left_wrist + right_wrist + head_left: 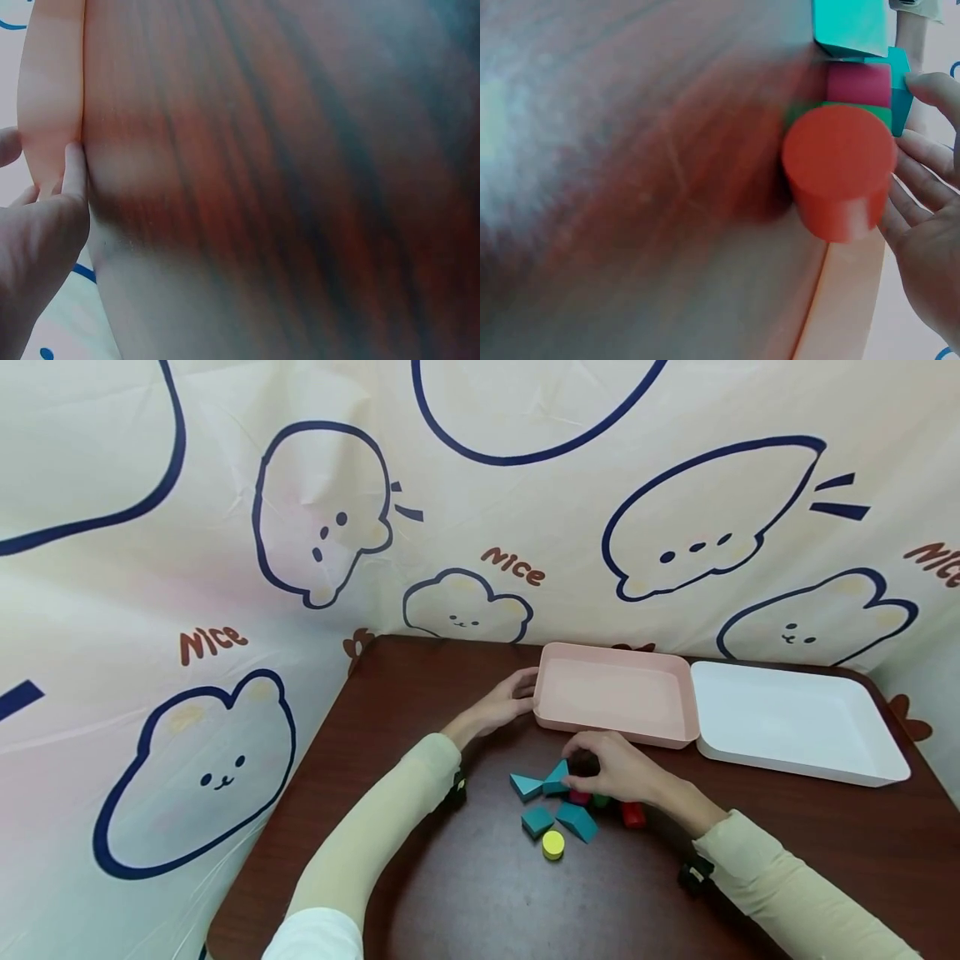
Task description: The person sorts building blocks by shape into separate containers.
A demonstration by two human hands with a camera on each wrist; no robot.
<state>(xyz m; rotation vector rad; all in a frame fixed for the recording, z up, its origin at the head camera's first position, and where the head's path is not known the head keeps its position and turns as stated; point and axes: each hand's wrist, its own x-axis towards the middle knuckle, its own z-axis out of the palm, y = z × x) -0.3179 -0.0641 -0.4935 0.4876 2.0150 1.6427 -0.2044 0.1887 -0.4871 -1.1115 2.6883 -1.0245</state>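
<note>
A teal triangular block (pixel 555 780) is pinched between the thumb and fingers of the right hand (pixel 618 767), beside other colored blocks (pixel 576 821) on a dark table (pixel 465 902), near a pink tray (pixel 611 695) whose left end is touched by the left hand (pixel 501 703), its fingers extended; a white tray (pixel 795 718) is set alongside.

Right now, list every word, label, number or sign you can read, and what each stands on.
"Nice": printed sheet, left side of the head view.
"Nice": same sheet, middle.
"Nice": same sheet, at the right edge.
Black wrist devices: any marking is too small to read.
Pink tray, white tray, blocks: none visible.
</note>
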